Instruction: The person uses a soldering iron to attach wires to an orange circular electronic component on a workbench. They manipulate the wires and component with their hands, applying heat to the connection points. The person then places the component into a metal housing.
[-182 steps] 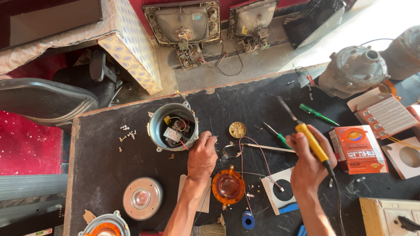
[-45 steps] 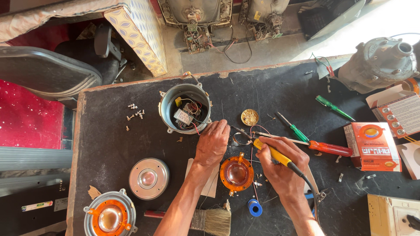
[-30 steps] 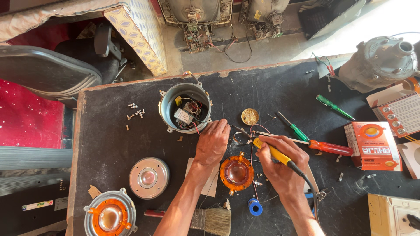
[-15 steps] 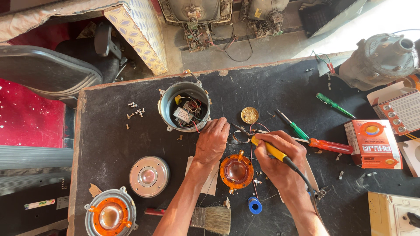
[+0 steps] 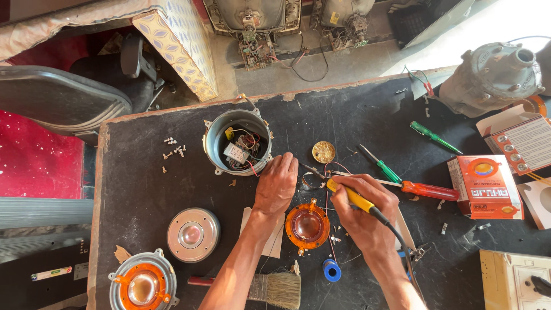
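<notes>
My right hand (image 5: pixel 363 213) grips a yellow-handled soldering iron (image 5: pixel 351 197), its tip pointing left toward thin wires (image 5: pixel 317 172) on the black worktable (image 5: pixel 143 183). My left hand (image 5: pixel 276 183) rests palm down beside those wires, fingers pinching near them, just right of a round metal housing (image 5: pixel 236 150) with wiring and a small board inside. An orange translucent diaphragm (image 5: pixel 307 225) lies between my two wrists. A small round tin of yellowish paste (image 5: pixel 323 152) sits just beyond the hands.
A red-handled screwdriver (image 5: pixel 427 190) and two green ones (image 5: pixel 383 166) (image 5: pixel 434 137) lie to the right, near an orange box (image 5: pixel 483 186). A silver disc (image 5: pixel 193 234), an orange-centred driver (image 5: pixel 142 285), a brush (image 5: pixel 270 289), a blue solder spool (image 5: pixel 331 269) and loose screws (image 5: pixel 172 152) lie around.
Since six seconds ago my right hand came down and left with the soldering iron, to the wires by my left hand. In the last second both hands barely moved.
</notes>
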